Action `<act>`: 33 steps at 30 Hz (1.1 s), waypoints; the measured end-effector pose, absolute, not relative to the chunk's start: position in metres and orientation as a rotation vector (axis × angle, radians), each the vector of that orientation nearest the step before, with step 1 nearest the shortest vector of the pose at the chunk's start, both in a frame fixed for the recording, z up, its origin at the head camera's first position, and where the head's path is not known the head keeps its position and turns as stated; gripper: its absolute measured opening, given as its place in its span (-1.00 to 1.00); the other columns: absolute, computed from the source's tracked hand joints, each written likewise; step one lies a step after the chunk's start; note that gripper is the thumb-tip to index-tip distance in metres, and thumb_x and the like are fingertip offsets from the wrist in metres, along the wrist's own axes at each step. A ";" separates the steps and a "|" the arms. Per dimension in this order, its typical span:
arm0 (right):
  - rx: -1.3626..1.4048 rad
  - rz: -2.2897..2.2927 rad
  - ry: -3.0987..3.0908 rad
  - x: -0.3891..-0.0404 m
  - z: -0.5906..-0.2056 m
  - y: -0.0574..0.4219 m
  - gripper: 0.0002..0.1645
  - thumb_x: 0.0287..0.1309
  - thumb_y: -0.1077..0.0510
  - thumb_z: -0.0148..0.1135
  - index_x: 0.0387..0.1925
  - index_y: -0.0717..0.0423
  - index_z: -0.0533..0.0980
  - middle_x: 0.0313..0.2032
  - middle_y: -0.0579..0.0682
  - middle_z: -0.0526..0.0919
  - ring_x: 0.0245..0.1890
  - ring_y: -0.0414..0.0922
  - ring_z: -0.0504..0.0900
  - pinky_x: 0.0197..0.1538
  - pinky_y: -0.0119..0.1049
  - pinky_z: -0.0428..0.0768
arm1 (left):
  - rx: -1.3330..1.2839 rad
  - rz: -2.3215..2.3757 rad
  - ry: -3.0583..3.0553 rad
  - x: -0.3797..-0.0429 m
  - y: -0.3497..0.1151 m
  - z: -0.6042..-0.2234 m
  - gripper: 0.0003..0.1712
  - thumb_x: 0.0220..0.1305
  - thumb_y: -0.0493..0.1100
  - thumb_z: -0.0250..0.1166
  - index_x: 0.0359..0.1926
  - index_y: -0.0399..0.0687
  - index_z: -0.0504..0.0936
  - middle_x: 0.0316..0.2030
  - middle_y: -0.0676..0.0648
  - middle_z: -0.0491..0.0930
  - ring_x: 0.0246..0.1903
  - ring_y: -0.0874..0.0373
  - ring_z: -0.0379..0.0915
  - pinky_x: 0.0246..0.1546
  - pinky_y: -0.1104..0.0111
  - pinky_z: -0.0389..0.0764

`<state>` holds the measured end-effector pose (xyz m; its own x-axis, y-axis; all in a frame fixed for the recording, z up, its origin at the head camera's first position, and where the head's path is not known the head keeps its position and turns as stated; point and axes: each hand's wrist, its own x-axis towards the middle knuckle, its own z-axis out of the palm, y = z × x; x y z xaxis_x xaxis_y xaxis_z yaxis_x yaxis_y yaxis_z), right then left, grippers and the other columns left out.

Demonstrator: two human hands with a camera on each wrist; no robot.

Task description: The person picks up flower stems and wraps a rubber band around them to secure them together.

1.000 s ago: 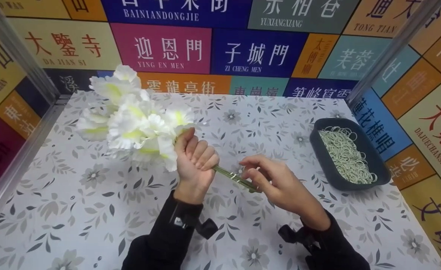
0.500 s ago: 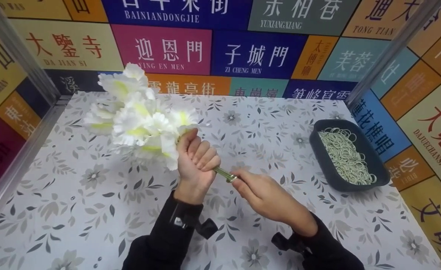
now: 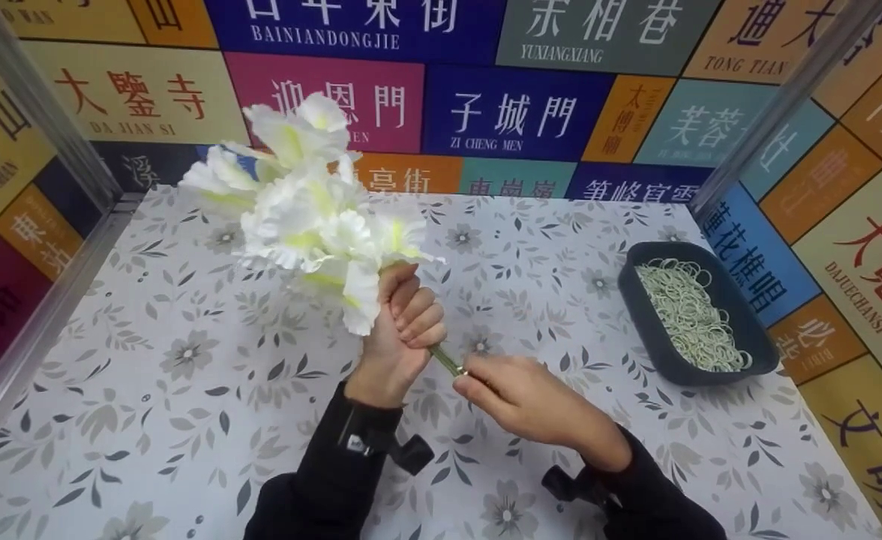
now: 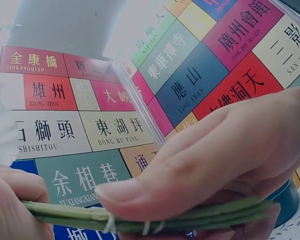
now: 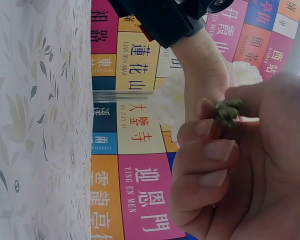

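Observation:
A bunch of white flowers (image 3: 310,206) with yellow-green centres leans up and to the left in the head view. My left hand (image 3: 403,334) grips its stems just below the blooms. Lower down, my right hand (image 3: 538,397) pinches the green stems (image 4: 72,212) between thumb and fingers. White rubber bands (image 4: 110,224) circle the stems by the right thumb in the left wrist view. The cut stem ends (image 5: 229,112) point toward the camera in the right wrist view, between thumb and fingertips.
A dark grey tub (image 3: 640,319) filled with pale rubber bands (image 3: 696,319) stands on the right of the table. The table has a leaf-patterned white cover (image 3: 186,450). Panels with printed signs (image 3: 516,109) enclose the back and sides.
My right hand has moved left onto the stems and closed on them. My left hand has tipped the bunch more upright, and the blooms have swung up and to the right.

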<state>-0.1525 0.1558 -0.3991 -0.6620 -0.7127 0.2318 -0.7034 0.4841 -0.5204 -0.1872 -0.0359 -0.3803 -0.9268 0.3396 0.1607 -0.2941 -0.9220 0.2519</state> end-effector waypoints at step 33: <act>-0.875 -1.213 2.593 -0.162 -0.417 0.157 -0.68 0.56 -0.03 -0.02 -0.33 0.01 0.43 -0.55 -0.25 0.37 -0.60 -0.30 0.33 -0.51 -0.37 0.36 | 0.439 2.354 1.584 -0.195 -0.032 -0.389 -0.47 0.55 -0.32 0.04 0.44 -0.39 0.21 0.26 -0.30 0.48 0.17 -0.22 0.48 0.21 0.08 0.53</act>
<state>-0.1615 0.1571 -0.4168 -0.8191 -0.5635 0.1080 -0.4439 0.5033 -0.7414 -0.1955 -0.0318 -0.3891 -0.9177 0.3848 0.0989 -0.0533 -0.3660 0.9291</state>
